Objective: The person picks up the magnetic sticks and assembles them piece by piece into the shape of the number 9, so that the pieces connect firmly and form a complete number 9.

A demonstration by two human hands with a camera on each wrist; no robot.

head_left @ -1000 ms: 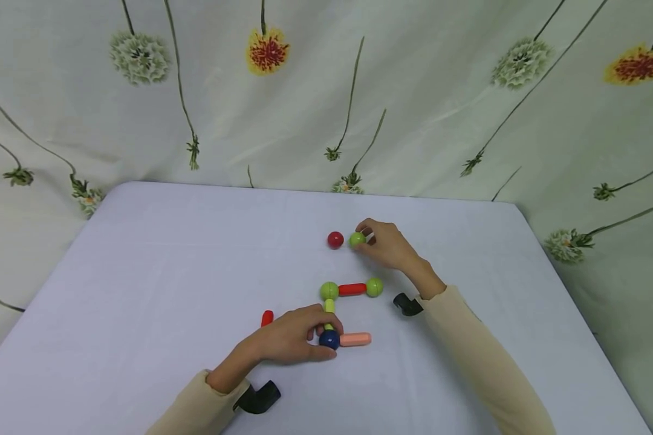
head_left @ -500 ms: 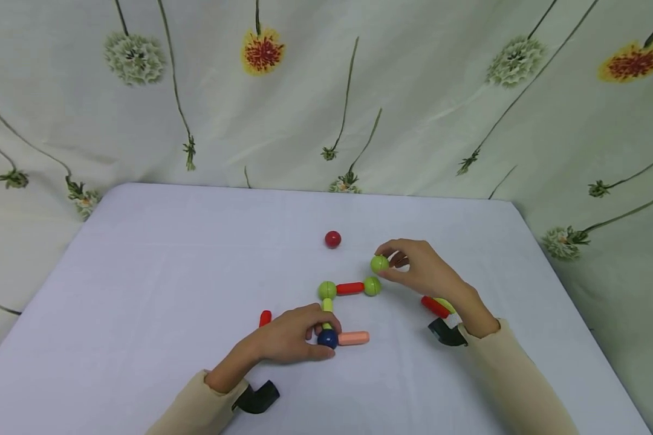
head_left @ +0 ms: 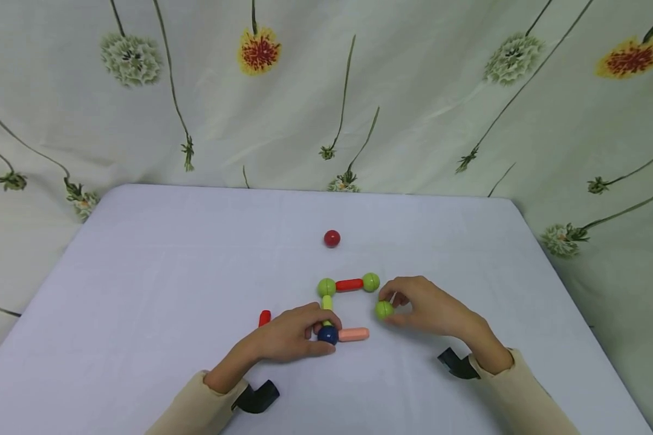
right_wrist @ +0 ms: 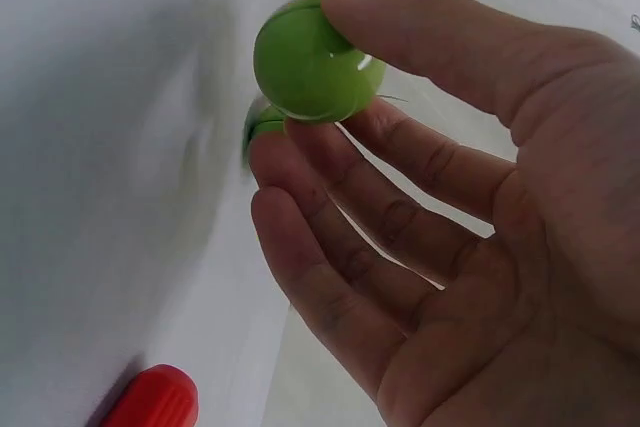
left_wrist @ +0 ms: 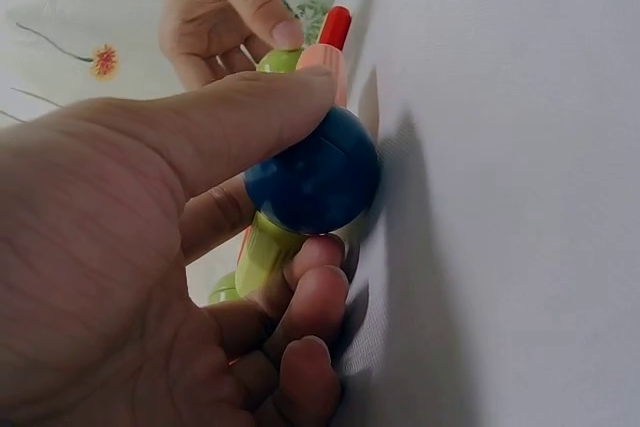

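Observation:
In the head view, my left hand grips a dark blue ball at the near corner of a ball-and-rod piece. A salmon rod points right from that ball. A yellow rod runs away from it to a green ball, where a red rod leads to a second green ball. My right hand pinches a loose green ball between thumb and fingers. This ball is just right of the salmon rod's free end, apart from it in the head view.
A red ball lies farther back on the white-covered table. Another red rod shows partly behind my left hand. A red rod end appears low in the right wrist view. Flowered cloth hangs behind the table.
My right hand has carried the green ball from beside the red ball toward me and slightly right, near the salmon rod. My left hand has stayed on the blue ball.

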